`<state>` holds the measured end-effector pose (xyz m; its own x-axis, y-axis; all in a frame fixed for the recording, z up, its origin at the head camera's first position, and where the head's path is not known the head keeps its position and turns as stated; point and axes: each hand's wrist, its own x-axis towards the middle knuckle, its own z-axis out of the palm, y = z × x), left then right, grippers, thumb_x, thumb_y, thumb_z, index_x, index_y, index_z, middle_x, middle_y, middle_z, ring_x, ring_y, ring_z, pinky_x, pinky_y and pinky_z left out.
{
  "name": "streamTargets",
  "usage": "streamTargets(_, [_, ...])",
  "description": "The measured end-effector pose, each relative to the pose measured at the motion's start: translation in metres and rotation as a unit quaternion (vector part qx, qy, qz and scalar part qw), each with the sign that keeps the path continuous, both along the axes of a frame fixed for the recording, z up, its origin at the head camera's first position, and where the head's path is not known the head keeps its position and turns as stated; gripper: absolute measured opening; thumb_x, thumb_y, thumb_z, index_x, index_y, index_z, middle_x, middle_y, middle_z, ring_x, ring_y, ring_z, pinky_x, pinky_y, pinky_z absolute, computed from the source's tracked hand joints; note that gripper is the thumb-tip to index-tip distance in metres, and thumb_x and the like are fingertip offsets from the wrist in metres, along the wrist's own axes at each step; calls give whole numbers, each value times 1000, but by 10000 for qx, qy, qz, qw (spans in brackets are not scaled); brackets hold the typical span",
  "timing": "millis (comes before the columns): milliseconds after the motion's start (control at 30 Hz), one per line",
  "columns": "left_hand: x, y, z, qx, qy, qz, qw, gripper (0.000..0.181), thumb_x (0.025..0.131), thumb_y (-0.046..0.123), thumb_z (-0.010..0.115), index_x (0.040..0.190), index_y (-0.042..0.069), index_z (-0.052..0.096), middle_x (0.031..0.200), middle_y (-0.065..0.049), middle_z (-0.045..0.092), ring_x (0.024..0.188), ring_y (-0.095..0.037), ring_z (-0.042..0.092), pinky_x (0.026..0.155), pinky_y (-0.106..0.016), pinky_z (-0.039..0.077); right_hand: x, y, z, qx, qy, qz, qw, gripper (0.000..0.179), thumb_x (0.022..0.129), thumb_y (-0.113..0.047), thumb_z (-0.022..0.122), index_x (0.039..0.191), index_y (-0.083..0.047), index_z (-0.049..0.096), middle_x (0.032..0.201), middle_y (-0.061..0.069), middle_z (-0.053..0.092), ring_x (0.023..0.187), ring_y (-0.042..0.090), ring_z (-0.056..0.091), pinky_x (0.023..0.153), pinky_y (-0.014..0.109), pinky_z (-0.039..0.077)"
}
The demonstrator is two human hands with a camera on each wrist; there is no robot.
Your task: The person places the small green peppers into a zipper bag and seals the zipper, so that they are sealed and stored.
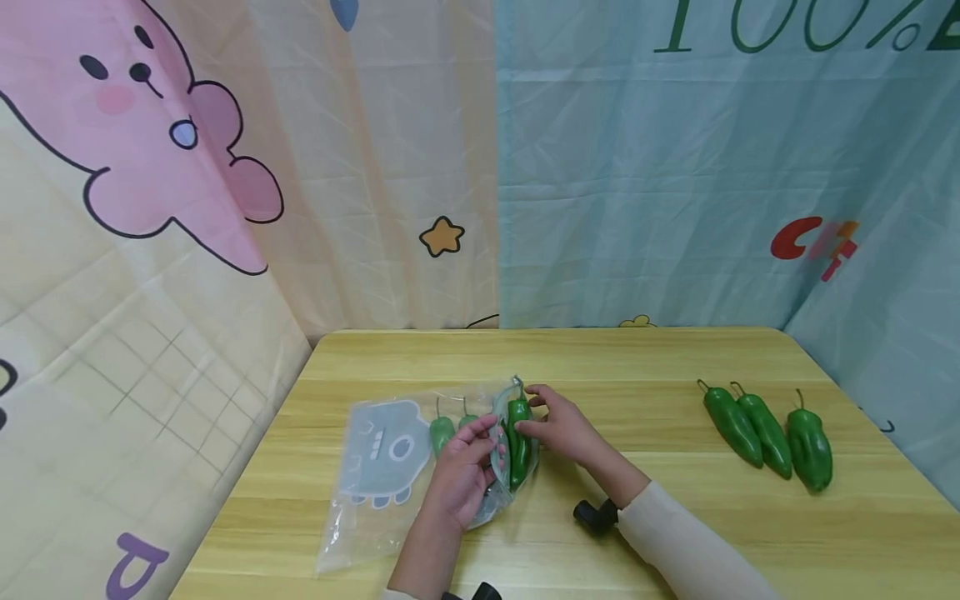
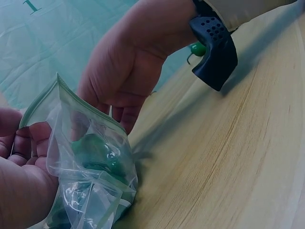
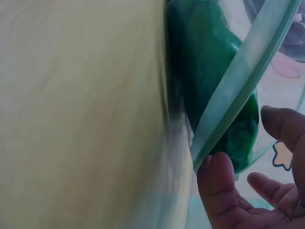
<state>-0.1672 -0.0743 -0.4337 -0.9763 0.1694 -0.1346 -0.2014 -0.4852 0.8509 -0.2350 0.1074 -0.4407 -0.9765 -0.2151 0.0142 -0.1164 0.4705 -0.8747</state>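
A clear zip-lock bag (image 1: 341, 521) with a grey-blue print lies on the table, its mouth held apart toward the right. My left hand (image 1: 457, 479) grips the near side of the mouth, thumb and fingers curled at the zip edge (image 2: 35, 107). A green pepper (image 1: 517, 442) is inside the mouth, stem toward the far side. Beside it my right hand (image 1: 566, 429) has its fingers spread; in the right wrist view one fingertip (image 3: 217, 164) is right at the zip rim and the thumb stands apart from the pepper. Deeper in the bag, two more green peppers (image 1: 442, 431) show through the plastic.
Three green peppers (image 1: 735, 427) lie side by side at the right of the wooden table (image 1: 637, 358). Printed curtains (image 1: 390, 167) hang behind and along the sides. A black wrist device (image 1: 595, 517) sits by the right sleeve (image 1: 682, 537).
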Motion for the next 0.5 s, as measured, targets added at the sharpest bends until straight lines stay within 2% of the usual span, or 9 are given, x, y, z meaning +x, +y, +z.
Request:
streamTargets(233, [0,0,2,-58,3,-7,10000,32,96,0,53,128,0,56,105,-2,58,86,-13,58,71,-22,49,-3,-1,-2,72,134,76,9999,59,87,-14,76,139,-7,49,132,21,55,87,24,65,65,36,57])
streamTargets(500, [0,0,2,14,-35,46,10000,31,96,-1,52,126,1,58,103,-2,58,85,-12,58,70,-22,49,-1,-1,-3,-443,-114,234,9987,61,85,-4,70,142,-6,47,134,21,53,87,24,66,65,36,57])
